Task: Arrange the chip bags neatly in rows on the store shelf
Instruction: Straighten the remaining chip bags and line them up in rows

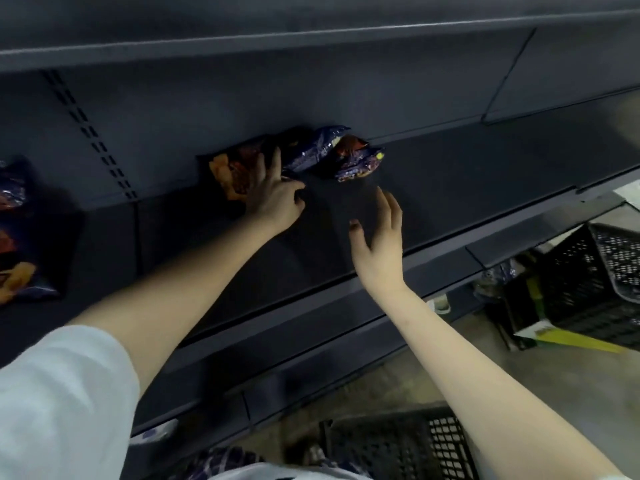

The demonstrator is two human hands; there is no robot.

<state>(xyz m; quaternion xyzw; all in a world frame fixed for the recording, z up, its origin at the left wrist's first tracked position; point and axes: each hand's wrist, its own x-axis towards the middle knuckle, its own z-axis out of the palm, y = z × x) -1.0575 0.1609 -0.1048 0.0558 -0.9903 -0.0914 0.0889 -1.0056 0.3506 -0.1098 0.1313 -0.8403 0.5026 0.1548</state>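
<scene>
now the left hand (273,199) reaches to the back of the dark shelf (485,188), where a small group of chip bags stands against the back wall. its fingers are stretched forward and lie on the orange bag (230,171), with one fingertip up between this bag and the blue bag (311,150) beside it. the thumb is bent to the side, near the low corner of the blue bag. i cannot tell if the hand pinches anything; it seems only to press. to the right of the blue bag is a red bag (349,145), partly hidden, and in front of it a second blue bag (360,164) that lies tilted. these four bags touch each other and make no clean row.

the right hand (379,244) is above the front part of the shelf, apart from the bags. its fingers are spread wide and relaxed, and it holds nothing.

far to the left on the same shelf lies one more bag (14,237), well apart from the group. a white sleeve (59,403) covers the upper left arm. on the floor are a black crate (595,271) at the right and a second crate (398,445) near the bottom edge
</scene>
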